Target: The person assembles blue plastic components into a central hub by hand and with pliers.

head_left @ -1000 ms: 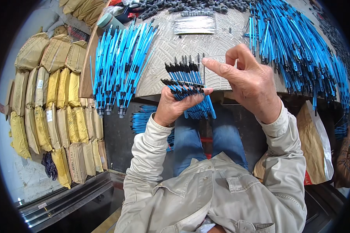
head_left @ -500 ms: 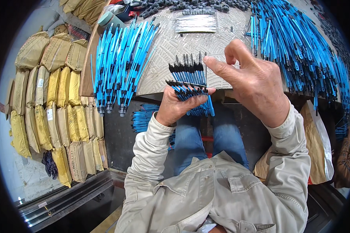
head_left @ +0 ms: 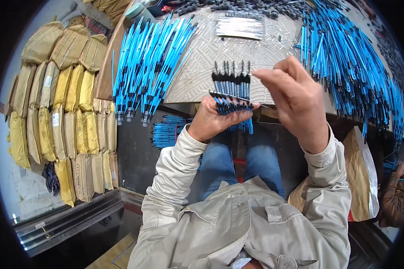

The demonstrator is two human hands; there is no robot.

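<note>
left hand [head_left: 213, 123] at centre frame, grip wrapped tight around a fanned row of blue pens with black tips [head_left: 231, 92], tips pointing up. right hand [head_left: 294, 101] just to the right, grip narrow, thumb and forefinger pinched on a thin silver refill rod [head_left: 255, 68] right above the row's right end.

around them: the pale patterned table [head_left: 197, 67] fills the upper middle. a big spread of loose blue pens [head_left: 150, 67] lies on its left part, hanging over the near edge. a second, denser heap of blue pens [head_left: 350, 67] runs down the upper right. a flat bundle of silver rods [head_left: 240, 27] sits near the top centre, with small dark parts [head_left: 238, 6] scattered behind it. stacked yellow and tan sacks [head_left: 58, 103] line the left side. more blue pens in a lower pile [head_left: 168, 132] lie under the table edge, just left of the left wrist. a brown paper bag [head_left: 359, 179] stands at lower right. nothing sits between the two hands and the row.

against half a second back: the right hand has shifted slightly right and the pinch now shows the rod clear of the row; the left hand holds the same spot.
</note>
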